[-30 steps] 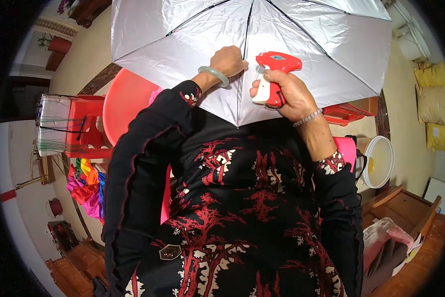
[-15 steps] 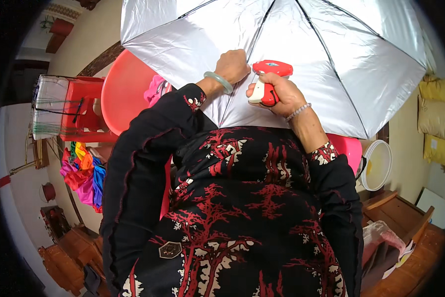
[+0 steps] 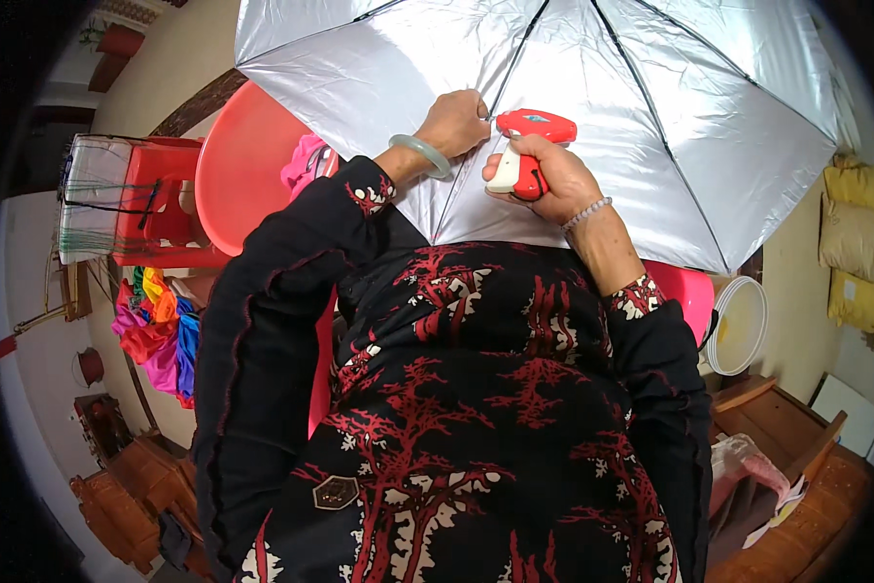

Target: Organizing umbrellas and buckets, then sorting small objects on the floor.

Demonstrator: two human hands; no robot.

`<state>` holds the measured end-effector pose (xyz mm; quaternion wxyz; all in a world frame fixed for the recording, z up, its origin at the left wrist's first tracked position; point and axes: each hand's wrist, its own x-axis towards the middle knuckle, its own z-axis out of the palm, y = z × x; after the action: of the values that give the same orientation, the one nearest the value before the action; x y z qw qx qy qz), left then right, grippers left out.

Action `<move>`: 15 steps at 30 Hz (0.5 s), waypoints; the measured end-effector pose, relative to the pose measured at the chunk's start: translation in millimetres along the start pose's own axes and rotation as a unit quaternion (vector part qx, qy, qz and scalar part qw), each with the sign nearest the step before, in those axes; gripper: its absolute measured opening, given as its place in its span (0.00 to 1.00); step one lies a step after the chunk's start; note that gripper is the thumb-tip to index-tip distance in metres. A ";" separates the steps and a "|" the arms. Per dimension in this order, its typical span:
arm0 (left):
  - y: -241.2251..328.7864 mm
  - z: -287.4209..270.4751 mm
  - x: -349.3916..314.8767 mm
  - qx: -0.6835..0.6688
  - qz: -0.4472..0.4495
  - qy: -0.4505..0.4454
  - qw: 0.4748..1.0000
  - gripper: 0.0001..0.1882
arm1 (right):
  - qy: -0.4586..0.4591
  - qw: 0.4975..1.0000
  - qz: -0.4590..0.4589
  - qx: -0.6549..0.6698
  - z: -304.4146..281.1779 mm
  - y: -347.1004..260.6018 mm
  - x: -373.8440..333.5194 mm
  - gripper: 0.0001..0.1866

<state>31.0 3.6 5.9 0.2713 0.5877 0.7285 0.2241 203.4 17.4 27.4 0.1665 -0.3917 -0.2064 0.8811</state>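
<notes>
An open umbrella (image 3: pixel 592 185) with silver lining and dark ribs spreads out in front of me, its near edge against my body. My right hand (image 3: pixel 558 180) grips a red and white tagging gun (image 3: pixel 534 126), fingers around its handle. The gun's nose points left, toward my left hand (image 3: pixel 453 123). That hand is closed in a pinch beside a rib, over the silver fabric. What lies between its fingertips is too small to make out; it appears to be a fold of the umbrella at the rib.
At the left stand a large pink-red basin (image 3: pixel 242 165), a red plastic stool (image 3: pixel 160 194) and a heap of colourful cloth (image 3: pixel 165 335). To the right are white buckets (image 3: pixel 738 325), yellow sacks (image 3: pixel 856 243) and wooden furniture (image 3: pixel 777 423).
My left hand has shifted slightly left and turned a little away from the gun's nose. The tagging gun stays in my right hand, nearly where it was.
</notes>
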 end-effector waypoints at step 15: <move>9.3 -4.6 -3.3 -0.135 -0.066 -0.028 0.988 0.07 | -0.047 0.998 -0.041 0.002 1.9 -4.3 -8.0 0.15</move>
<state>35.3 2.3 15.8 0.3828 0.5025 0.7210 0.2849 207.7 16.9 35.7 0.1933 -0.3409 -0.2282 0.8913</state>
